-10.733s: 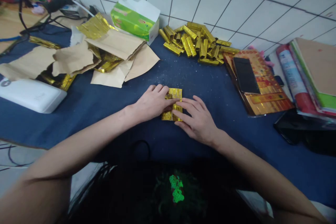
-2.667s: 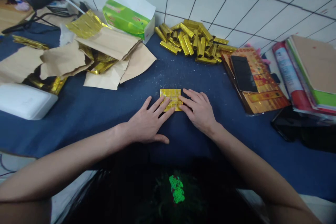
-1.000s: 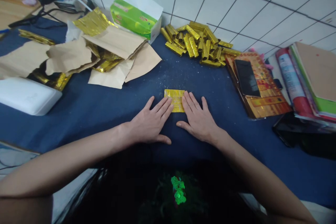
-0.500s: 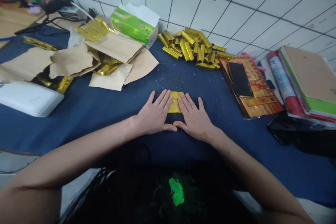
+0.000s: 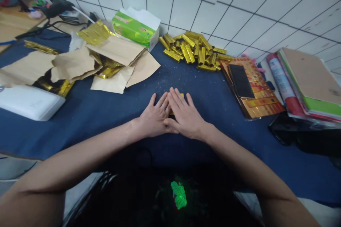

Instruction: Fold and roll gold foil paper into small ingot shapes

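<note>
A small piece of gold foil paper (image 5: 182,96) lies on the dark blue cloth, mostly hidden beneath my hands. My left hand (image 5: 155,117) rests flat at its left side, fingers stretched out and pointing away from me. Flat across the paper is my right hand (image 5: 186,117), its fingers straight and its fingertips beside those of the left. The right thumb overlaps the left hand. Farther back, by the wall, a heap of folded gold foil paper tubes (image 5: 195,50) lies loose.
Torn brown paper (image 5: 71,65) with gold sheets and a white case (image 5: 32,103) lie left. A green tissue box (image 5: 135,28) stands at the tiled wall. Right are a red-gold packet (image 5: 258,92) bearing a dark phone-like slab (image 5: 241,81), and stacked folders (image 5: 314,78).
My right hand has slid left over the gold foil paper and now covers most of it, its thumb crossing onto my left hand. The left hand has stayed nearly in place.
</note>
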